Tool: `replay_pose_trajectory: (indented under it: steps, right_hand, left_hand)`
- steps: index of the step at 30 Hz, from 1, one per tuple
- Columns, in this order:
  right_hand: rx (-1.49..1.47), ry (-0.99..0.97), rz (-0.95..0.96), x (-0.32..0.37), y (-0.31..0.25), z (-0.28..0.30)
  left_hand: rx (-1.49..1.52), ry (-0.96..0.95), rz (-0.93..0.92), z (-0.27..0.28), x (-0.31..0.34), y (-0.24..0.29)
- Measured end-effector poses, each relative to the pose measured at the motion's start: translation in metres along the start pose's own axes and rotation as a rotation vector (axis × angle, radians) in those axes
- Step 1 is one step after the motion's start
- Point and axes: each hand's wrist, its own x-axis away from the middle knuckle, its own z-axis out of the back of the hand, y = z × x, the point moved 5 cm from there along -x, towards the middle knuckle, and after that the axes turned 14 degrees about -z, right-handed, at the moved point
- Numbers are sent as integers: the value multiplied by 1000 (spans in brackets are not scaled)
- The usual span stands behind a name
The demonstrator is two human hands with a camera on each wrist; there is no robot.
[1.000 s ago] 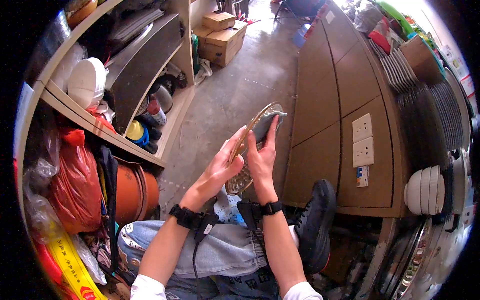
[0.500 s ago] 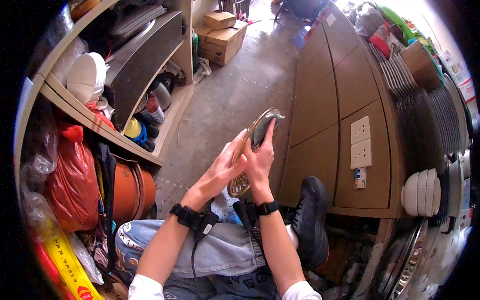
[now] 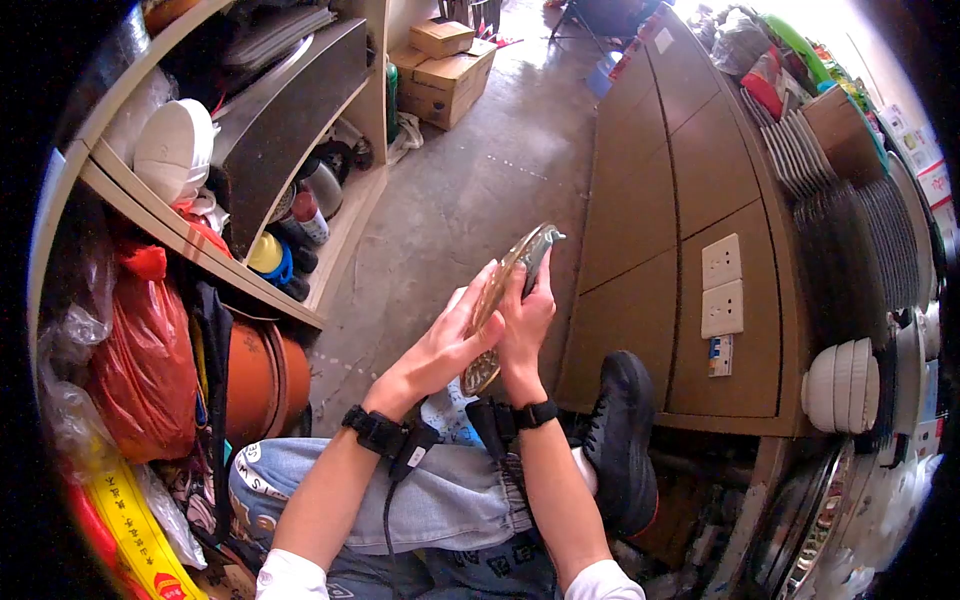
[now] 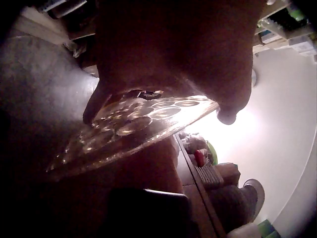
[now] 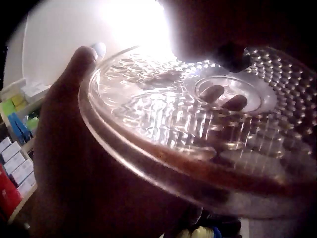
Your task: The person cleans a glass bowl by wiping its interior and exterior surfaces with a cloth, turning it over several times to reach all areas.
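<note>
A clear, amber-tinted round plate with a bumpy pattern stands tilted on edge between both hands. My left hand grips it from the left; its thumb is at the rim, and fingertips show through the clear centre in the right wrist view. On the other face, my right hand presses a grey-green cloth, which sticks out past the fingers near the upper rim. The dimpled surface of the plate fills much of the right wrist view, with the right hand dark above it.
Brown cabinet fronts with white sockets stand at the right, topped by stacked dishes. An open shelf is at the left, over a red bag and an orange pot. Cardboard boxes sit farther back.
The right hand and cloth have shifted over the plate's face, and the index finger is less stretched out. The plate has turned slightly; the left hand keeps its grip.
</note>
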Motion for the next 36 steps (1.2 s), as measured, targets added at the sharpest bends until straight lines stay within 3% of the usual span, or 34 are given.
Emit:
replay_pose_trajectory:
  steps: [5,9,14,15,17,20,21,23,29,32,36]
  right_hand:
    - [18,25,185,2,2,-7]
    - [9,-93,64,11,-10,-6]
    - [-144,-89,430,17,-25,-8]
    - [-144,-90,430,19,-27,-7]
    - [-132,-226,342,21,-27,-10]
    - [-171,-285,482,24,-29,-17]
    - [-227,-385,388,29,-35,-17]
    - [-215,-441,403,33,-36,-18]
    - [-221,-649,421,44,-44,-23]
    - [-227,-747,480,47,-42,-29]
    - [-198,-834,481,55,-46,-30]
  left_hand:
    - [45,23,-16,1,0,-8]
    - [110,41,4,2,-1,-4]
    - [135,105,0,6,-1,6]
    - [185,134,11,6,-1,7]
    - [235,145,25,7,0,4]
    - [275,190,36,11,2,-5]
    - [264,224,33,14,3,-10]
    - [338,269,48,21,7,-30]
    - [483,557,116,34,11,-20]
    - [500,618,51,45,11,-39]
    - [649,692,97,46,13,-14]
